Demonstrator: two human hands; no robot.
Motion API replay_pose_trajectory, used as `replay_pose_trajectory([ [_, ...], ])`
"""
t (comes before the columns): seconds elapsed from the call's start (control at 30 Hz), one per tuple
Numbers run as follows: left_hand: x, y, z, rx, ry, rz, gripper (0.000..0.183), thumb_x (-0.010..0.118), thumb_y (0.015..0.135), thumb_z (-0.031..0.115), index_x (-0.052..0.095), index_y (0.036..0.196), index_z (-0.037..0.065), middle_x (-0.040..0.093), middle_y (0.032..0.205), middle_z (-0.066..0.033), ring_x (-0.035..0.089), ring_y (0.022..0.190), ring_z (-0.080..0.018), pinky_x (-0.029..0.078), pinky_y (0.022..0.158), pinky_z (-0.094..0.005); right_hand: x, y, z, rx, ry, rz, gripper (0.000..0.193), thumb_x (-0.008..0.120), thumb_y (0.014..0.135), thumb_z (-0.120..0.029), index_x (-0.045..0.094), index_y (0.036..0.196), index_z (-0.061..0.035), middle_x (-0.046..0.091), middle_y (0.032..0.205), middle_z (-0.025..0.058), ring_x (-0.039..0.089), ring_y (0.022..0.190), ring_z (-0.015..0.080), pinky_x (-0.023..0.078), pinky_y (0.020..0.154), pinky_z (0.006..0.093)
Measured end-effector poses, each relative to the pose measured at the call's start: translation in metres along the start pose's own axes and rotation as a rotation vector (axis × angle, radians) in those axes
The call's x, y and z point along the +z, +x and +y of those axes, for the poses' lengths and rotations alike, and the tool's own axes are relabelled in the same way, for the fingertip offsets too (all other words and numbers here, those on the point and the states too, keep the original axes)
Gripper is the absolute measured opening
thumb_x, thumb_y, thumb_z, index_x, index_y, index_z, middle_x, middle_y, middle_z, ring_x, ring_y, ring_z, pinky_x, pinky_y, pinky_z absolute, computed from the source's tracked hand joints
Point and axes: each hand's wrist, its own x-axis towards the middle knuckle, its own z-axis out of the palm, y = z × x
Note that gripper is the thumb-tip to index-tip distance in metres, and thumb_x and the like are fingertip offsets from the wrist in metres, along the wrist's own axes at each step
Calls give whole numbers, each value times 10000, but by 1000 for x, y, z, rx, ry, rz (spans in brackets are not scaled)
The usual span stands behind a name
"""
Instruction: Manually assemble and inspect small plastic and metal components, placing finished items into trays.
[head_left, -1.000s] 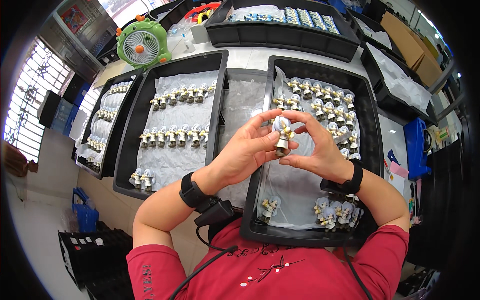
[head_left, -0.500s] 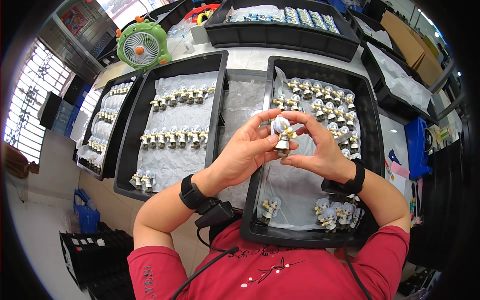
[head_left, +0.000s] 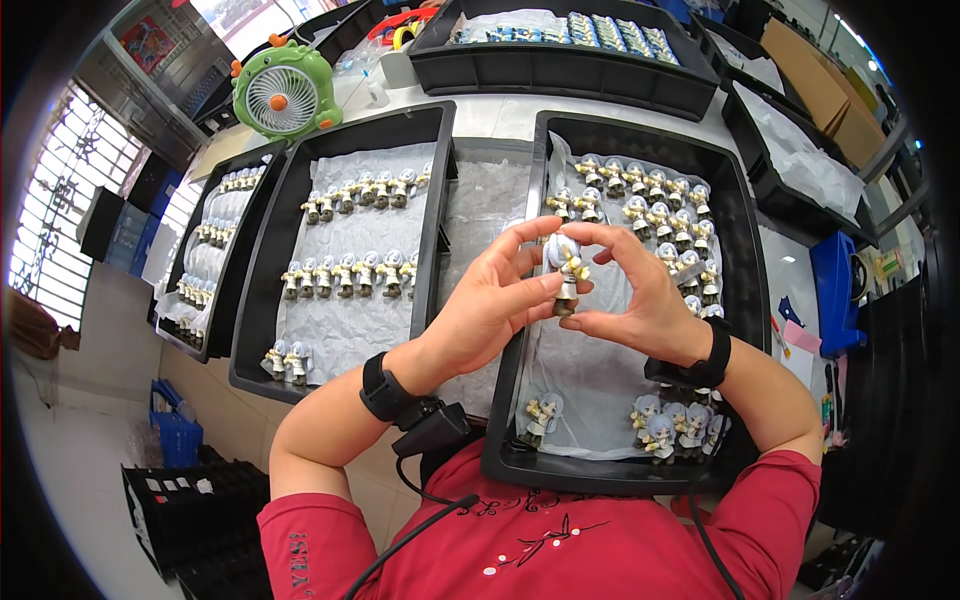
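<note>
Upright between both my hands is a small figurine [head_left: 565,268] with pale hair, a white and gold outfit and a dark base. My left hand [head_left: 497,283] grips it from the left, thumb across its front. From the right, the fingertips of my right hand [head_left: 655,300] pinch it at the head and the base. Both hands are above the left part of the right black tray [head_left: 757,330]. In that tray, rows of similar figurines [head_left: 660,215] lie on white paper at the far side. A loose cluster [head_left: 660,430] and a single figurine [head_left: 541,414] lie at its near side.
A second black tray [head_left: 447,170] on the left holds spaced rows of figurines, with another tray [head_left: 210,345] beyond it. At the back stand a green fan [head_left: 288,90] and a large black tray [head_left: 560,75]. A blue holder [head_left: 835,295] stands at right.
The figurine has turned slightly between my fingers. My hands stay in nearly the same place, both still holding it.
</note>
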Motion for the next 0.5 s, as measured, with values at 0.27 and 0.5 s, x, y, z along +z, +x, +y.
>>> replay_pose_trajectory([
  [0.27, 6, -2, -5, 79, 364, 114, 664, 672, 858, 77, 308, 1414, 67, 472, 1258, -80, 545, 1111, -187, 491, 888, -321, 6, 2, 0, -165, -162, 18, 722, 820, 620, -136, 502, 1264, -75, 546, 1182, 126, 510, 1094, 310, 434, 935, 385],
  [0.5, 5, -1, -2, 63, 233, 78, 641, 665, 882, 137, 313, 1414, 68, 470, 1288, -87, 549, 1150, -218, 501, 890, -331, 2, 1, -4, -155, -180, 46, 730, 831, 617, -169, 506, 1262, -60, 536, 1165, 132, 512, 1077, 310, 435, 920, 389],
])
